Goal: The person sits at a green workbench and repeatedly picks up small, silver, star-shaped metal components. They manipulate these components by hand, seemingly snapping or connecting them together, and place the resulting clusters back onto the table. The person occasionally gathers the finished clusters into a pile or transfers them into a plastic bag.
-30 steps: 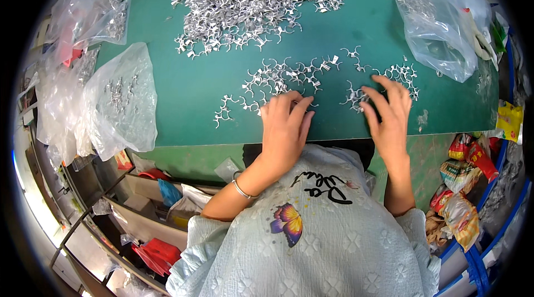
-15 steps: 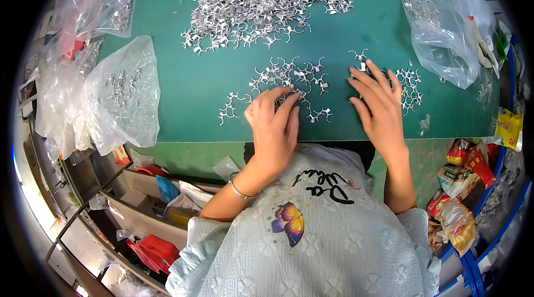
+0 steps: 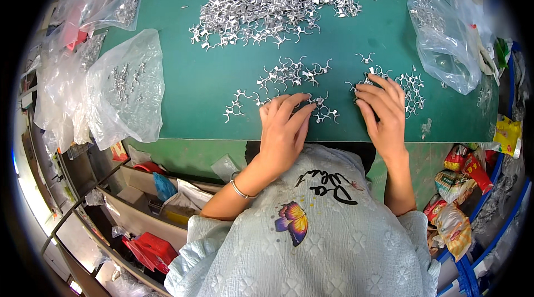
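Small silvery metal clips with curved, open prongs lie on the green table. My left hand [image 3: 285,130] is over the near edge of a loose cluster of clips [image 3: 289,71], its fingers bent and drawn together. Its fingertips reach a few clips [image 3: 326,110]; whether one is pinched is hidden under them. To the right, my right hand [image 3: 384,112] rests with thumb and fingers apart, fingertips among other clips. Past its knuckles lies a second cluster of clips [image 3: 413,94]. A few more clips [image 3: 236,105] sit left of my left hand.
A large heap of clips [image 3: 278,2] covers the far middle of the table [image 3: 200,85]. Clear plastic bags holding metal parts stand at the left [image 3: 130,85] and right [image 3: 445,46]. Below the table are a red basket [image 3: 151,251] and several colourful packages [image 3: 453,224].
My left hand has shifted slightly right and nearer to me, uncovering clips in the middle cluster. The fingers of my right hand have drawn a little nearer. The whole view has shifted slightly.
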### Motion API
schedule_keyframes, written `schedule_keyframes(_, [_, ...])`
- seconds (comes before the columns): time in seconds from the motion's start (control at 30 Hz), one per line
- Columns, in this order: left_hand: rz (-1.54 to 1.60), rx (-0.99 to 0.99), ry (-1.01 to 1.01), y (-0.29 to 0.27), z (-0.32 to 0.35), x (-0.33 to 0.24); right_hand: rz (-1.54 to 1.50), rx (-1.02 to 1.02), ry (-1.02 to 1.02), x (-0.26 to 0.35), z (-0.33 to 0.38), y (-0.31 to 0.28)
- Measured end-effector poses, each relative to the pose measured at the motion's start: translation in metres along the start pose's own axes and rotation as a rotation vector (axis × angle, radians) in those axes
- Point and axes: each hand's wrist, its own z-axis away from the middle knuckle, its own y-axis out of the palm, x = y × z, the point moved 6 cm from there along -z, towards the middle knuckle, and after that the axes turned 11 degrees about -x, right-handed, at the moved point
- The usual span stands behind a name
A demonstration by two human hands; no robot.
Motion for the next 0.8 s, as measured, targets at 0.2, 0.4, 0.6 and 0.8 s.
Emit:
schedule_keyframes(0.2, [-0.072,-0.087,-0.072,-0.006,-0.004,0.001,-0.152,0.123,-0.021,0.039,-0.022,0.023])
schedule_keyframes(0.4, [-0.118,-0.147,-0.133,-0.016,0.001,0.014,-0.024,0.089,-0.010,0.015,-0.013,0.018])
schedule_keyframes(0.6, [-0.089,-0.133,-0.110,-0.013,0.004,0.013,-0.076,0.074,-0.001,0.037,-0.023,0.025])
schedule_keyframes(0.8, [-0.112,-0.134,-0.168,-0.015,0.011,0.015,0.058,0.025,0.046,0.017,-0.016,0.016])
